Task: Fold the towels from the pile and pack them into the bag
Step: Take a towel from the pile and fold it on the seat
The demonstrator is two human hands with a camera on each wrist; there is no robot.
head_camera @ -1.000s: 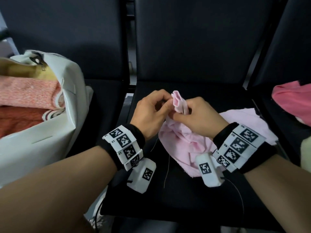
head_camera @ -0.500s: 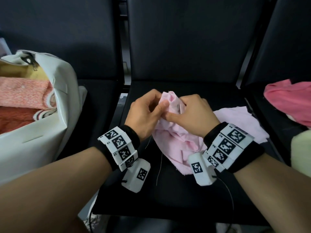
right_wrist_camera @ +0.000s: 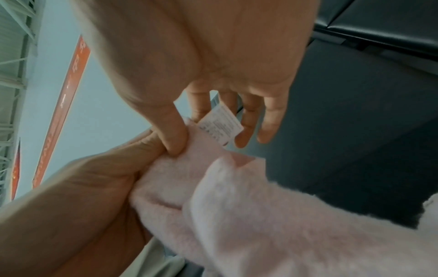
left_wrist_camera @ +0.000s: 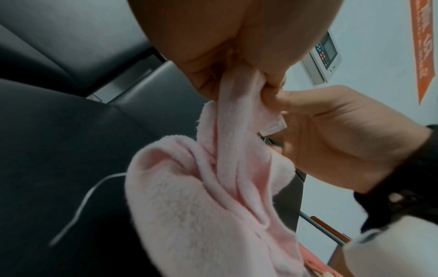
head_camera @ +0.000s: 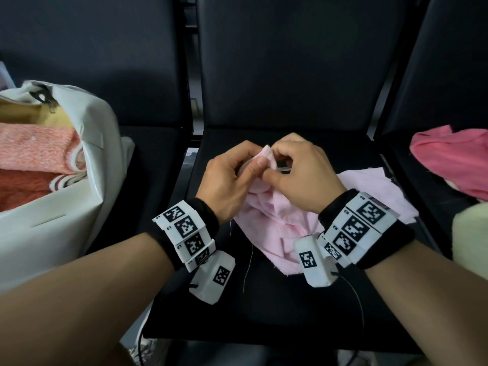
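Note:
A pale pink towel (head_camera: 277, 223) lies crumpled on the middle black seat (head_camera: 264, 307). Its top edge is lifted between my hands. My left hand (head_camera: 232, 178) pinches that edge between thumb and fingers; the left wrist view shows the pink towel (left_wrist_camera: 213, 196) hanging from the grip. My right hand (head_camera: 298, 173) pinches the same edge right beside it, thumb pressed on the pink towel (right_wrist_camera: 237, 206) next to its white care label (right_wrist_camera: 220, 123). The white bag (head_camera: 66, 215) stands open on the left seat with folded orange and red towels (head_camera: 34, 151) inside.
A pile with a bright pink towel (head_camera: 454, 159) and a pale cream one (head_camera: 472, 233) sits on the right seat. A loose white thread (head_camera: 248, 260) trails on the middle seat. Black seat backs rise behind.
Both hands have kept working along the lifted edge of the pink towel; the right hand's fingers have shifted up over the tip, and the hands sit closer together.

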